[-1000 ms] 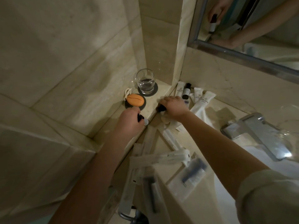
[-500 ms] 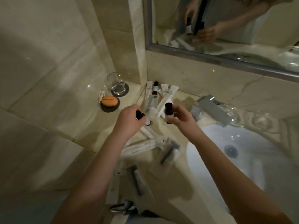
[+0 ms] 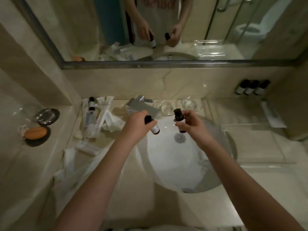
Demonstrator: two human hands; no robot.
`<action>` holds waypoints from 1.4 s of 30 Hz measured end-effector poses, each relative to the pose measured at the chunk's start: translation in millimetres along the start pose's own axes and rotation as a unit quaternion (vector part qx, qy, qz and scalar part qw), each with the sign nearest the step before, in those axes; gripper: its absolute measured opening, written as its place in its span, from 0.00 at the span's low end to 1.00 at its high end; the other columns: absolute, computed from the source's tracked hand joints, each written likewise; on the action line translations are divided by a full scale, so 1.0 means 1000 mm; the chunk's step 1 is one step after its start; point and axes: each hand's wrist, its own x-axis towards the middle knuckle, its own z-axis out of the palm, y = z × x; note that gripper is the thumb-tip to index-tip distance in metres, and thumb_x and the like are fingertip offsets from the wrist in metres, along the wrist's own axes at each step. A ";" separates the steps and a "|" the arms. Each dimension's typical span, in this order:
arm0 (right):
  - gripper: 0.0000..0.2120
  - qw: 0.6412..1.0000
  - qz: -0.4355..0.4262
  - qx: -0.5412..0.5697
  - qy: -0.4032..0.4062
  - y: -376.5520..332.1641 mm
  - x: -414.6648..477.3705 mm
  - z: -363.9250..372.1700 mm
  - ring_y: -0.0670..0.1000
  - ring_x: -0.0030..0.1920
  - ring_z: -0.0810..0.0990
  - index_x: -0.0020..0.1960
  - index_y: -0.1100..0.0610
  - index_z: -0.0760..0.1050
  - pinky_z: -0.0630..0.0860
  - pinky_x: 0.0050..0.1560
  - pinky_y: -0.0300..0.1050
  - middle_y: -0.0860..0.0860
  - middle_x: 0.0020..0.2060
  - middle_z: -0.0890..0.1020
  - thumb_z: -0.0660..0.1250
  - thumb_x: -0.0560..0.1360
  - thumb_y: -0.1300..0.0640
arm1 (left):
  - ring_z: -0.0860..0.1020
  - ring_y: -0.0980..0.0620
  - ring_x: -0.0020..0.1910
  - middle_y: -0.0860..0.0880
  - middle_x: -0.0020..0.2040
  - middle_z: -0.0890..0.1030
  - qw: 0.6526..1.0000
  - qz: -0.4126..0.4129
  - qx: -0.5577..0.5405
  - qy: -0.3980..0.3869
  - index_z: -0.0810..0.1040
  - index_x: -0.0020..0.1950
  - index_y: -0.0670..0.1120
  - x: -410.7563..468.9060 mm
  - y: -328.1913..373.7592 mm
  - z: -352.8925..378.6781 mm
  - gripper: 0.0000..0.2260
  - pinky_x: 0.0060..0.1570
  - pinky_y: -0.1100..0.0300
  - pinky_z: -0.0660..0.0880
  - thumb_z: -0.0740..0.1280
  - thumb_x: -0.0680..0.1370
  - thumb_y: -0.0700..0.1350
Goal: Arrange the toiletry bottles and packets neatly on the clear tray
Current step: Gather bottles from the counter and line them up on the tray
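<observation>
Tilted bottle [image 3: 154, 128] gripped by left hand [image 3: 136, 122] | upright bottle [image 3: 179, 117] in right hand [image 3: 191, 125] | sink [image 3: 175, 164] below

No text can be read. Reddish lettering on the shirt [image 3: 160, 5] reflected in the mirror [image 3: 166, 64] is reversed and cut off at the top edge. Pale labels on the three dark bottles [image 3: 250, 88] near the back right corner of the worktop [image 3: 208, 210], and faint print on the white tubes [image 3: 104, 105] at its back left, are too small and blurred to make out.
</observation>
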 end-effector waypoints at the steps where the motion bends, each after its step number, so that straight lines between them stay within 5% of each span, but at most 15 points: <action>1: 0.13 1.000 0.000 -0.004 0.023 0.000 -0.001 -0.016 0.52 0.45 0.75 0.49 0.51 0.73 0.75 0.38 0.36 0.52 0.46 0.81 0.66 0.73 0.69 | 0.73 0.47 0.39 0.44 0.39 0.76 1.000 0.010 0.005 -0.008 0.74 0.43 0.40 0.007 0.012 0.009 0.12 0.34 0.57 0.64 0.69 0.73 0.49; 8: 0.14 0.990 0.006 -0.020 0.143 0.006 0.007 -0.114 0.51 0.45 0.77 0.57 0.63 0.73 0.75 0.36 0.28 0.56 0.49 0.79 0.66 0.72 0.70 | 0.75 0.46 0.40 0.46 0.40 0.76 0.997 0.059 0.046 -0.034 0.74 0.44 0.41 0.051 0.088 0.071 0.13 0.37 0.56 0.68 0.69 0.73 0.50; 16: 0.16 0.968 0.027 -0.123 0.217 0.022 0.055 -0.209 0.50 0.51 0.76 0.58 0.61 0.73 0.71 0.42 0.35 0.54 0.51 0.78 0.68 0.72 0.68 | 0.73 0.45 0.40 0.45 0.39 0.74 0.990 0.103 0.065 -0.071 0.75 0.45 0.39 0.111 0.151 0.129 0.10 0.37 0.57 0.66 0.68 0.72 0.46; 20: 0.16 0.961 0.041 -0.165 0.217 0.032 0.083 -0.244 0.54 0.55 0.78 0.57 0.60 0.75 0.73 0.54 0.47 0.53 0.50 0.79 0.70 0.70 0.68 | 0.75 0.44 0.43 0.43 0.43 0.77 0.984 0.122 0.088 -0.095 0.76 0.48 0.40 0.146 0.180 0.157 0.10 0.39 0.57 0.68 0.67 0.73 0.46; 33: 0.22 0.949 0.021 -0.281 0.144 0.039 0.099 -0.292 0.49 0.58 0.75 0.64 0.53 0.73 0.71 0.55 0.42 0.50 0.59 0.77 0.70 0.71 0.60 | 0.76 0.46 0.43 0.43 0.47 0.78 0.956 0.165 0.176 -0.167 0.76 0.50 0.41 0.200 0.225 0.221 0.11 0.40 0.55 0.74 0.66 0.76 0.48; 35: 0.19 0.924 0.013 -0.350 0.151 0.030 0.101 -0.295 0.49 0.53 0.75 0.62 0.52 0.74 0.73 0.52 0.44 0.50 0.55 0.77 0.70 0.72 0.54 | 0.77 0.44 0.44 0.43 0.47 0.78 0.954 0.164 0.183 -0.170 0.76 0.51 0.41 0.201 0.225 0.222 0.11 0.41 0.54 0.75 0.67 0.76 0.49; 38: 0.17 0.828 0.001 -0.542 0.147 0.017 0.108 -0.289 0.50 0.44 0.76 0.56 0.53 0.74 0.74 0.42 0.45 0.50 0.46 0.78 0.67 0.72 0.44 | 0.78 0.43 0.45 0.42 0.47 0.79 0.955 0.153 0.191 -0.170 0.75 0.50 0.42 0.200 0.223 0.222 0.12 0.41 0.55 0.73 0.67 0.75 0.50; 40: 0.15 0.785 -0.006 -0.607 0.127 0.012 0.112 -0.284 0.52 0.41 0.78 0.50 0.56 0.75 0.74 0.36 0.45 0.52 0.41 0.80 0.66 0.74 0.44 | 0.77 0.43 0.46 0.42 0.48 0.79 0.953 0.150 0.197 -0.177 0.75 0.50 0.41 0.200 0.222 0.221 0.14 0.41 0.56 0.72 0.68 0.75 0.51; 42: 0.11 0.778 -0.011 -0.619 0.103 0.010 0.114 -0.282 0.54 0.40 0.79 0.48 0.57 0.75 0.76 0.36 0.47 0.52 0.40 0.80 0.65 0.74 0.48 | 0.78 0.44 0.47 0.43 0.48 0.78 0.950 0.149 0.201 -0.188 0.75 0.54 0.42 0.201 0.223 0.217 0.17 0.40 0.56 0.72 0.69 0.74 0.53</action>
